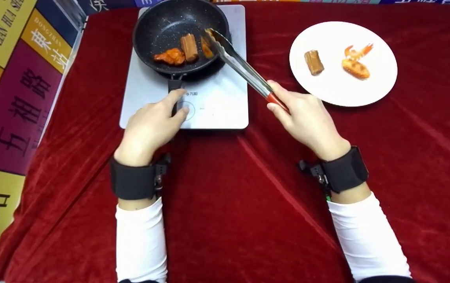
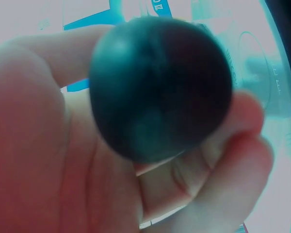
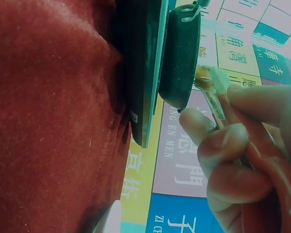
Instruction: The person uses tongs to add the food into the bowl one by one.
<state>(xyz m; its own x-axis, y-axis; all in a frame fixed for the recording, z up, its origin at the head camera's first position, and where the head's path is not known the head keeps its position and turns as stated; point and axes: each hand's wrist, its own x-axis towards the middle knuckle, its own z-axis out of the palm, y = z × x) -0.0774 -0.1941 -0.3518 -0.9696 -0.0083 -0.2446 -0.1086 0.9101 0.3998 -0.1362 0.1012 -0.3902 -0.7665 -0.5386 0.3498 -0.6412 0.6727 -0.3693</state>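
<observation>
My left hand grips the black handle of a frying pan, its fingers curled round it in the left wrist view. In my right hand is a pair of metal tongs with red grips, squeezed between thumb and fingers. The tongs' tips reach over the pan's right side, around an orange-brown piece of food; I cannot tell whether they pinch it. Beside that piece, a brown ridged chunk and a reddish glazed chicken piece lie in the pan.
The pan sits on a white induction cooker. To the right, a white plate bears a brown chunk, a shrimp and a browned oval piece. A red cloth covers the table; colourful lettered panels stand along the left.
</observation>
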